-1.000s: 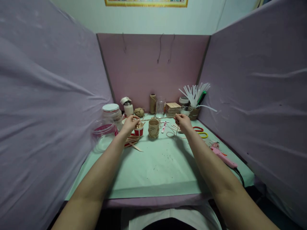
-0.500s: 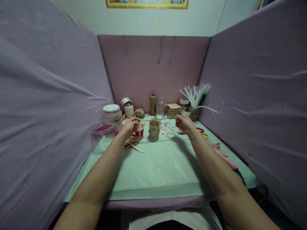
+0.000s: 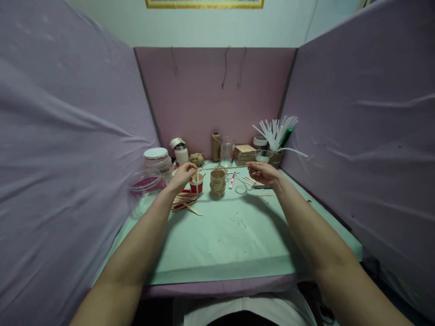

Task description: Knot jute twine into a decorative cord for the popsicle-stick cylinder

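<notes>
A length of twine (image 3: 222, 168) is stretched nearly level between my two hands. My left hand (image 3: 184, 175) pinches its left end, beside a red and white paper cup (image 3: 196, 185) with wooden sticks in it. My right hand (image 3: 262, 173) grips the other end, above thin sticks and a loose loop of twine (image 3: 241, 189) on the table. Below the taut twine stands a small pale cylindrical pot (image 3: 217, 183) with cord wrapped round its lower part.
Flat wooden sticks (image 3: 186, 203) lie at left, near glass jars (image 3: 158, 160). Along the back are a twine ball (image 3: 196, 159), a brown roll (image 3: 216, 147), an empty glass jar (image 3: 227, 151), stacked square pieces (image 3: 245, 155) and white glue sticks (image 3: 273, 133). A pink pen-like tool (image 3: 232, 180) lies centrally.
My right hand has shifted slightly right and turned flatter, with the twine still held taut. My right forearm now covers the scissors and the pink glue gun. The view has moved slightly.
</notes>
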`<state>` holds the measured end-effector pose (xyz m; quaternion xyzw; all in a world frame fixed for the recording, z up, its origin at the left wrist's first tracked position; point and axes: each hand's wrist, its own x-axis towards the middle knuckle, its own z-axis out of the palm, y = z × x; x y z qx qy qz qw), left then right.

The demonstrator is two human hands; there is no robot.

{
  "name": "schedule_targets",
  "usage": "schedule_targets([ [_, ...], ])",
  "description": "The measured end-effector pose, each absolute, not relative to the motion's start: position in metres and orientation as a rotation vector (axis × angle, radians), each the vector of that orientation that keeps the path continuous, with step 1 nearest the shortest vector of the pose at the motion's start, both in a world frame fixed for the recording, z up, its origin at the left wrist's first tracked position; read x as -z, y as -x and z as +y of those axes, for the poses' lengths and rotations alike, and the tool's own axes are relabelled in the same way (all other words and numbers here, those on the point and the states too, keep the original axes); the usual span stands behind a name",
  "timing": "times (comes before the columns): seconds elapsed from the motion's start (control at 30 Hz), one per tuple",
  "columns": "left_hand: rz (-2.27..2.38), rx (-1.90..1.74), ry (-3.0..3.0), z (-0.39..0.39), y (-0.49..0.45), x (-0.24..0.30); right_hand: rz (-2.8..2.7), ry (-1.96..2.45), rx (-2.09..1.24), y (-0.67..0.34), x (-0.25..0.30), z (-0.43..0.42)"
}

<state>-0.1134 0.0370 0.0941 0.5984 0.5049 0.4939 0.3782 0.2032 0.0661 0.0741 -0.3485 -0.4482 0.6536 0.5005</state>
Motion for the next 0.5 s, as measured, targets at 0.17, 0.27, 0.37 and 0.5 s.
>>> schedule_targets([
  [0.17,1.270,-1.233,-1.599,0.039,0.113,-0.099,-1.312,0.969,-1.144,-0.204,-0.076,0.059],
  [0.27,1.256,-1.263,-1.571,0.039,0.111,-0.102,-1.485,1.012,-0.857,-0.203,-0.081,0.055],
  [0.37,1.261,-1.258,-1.532,0.040,0.109,-0.104,-1.594,1.056,-0.701,-0.204,-0.083,0.054],
  [0.5,1.375,-1.262,-1.565,0.044,0.108,-0.101,-1.600,1.129,-0.617,-0.207,-0.076,0.061],
])
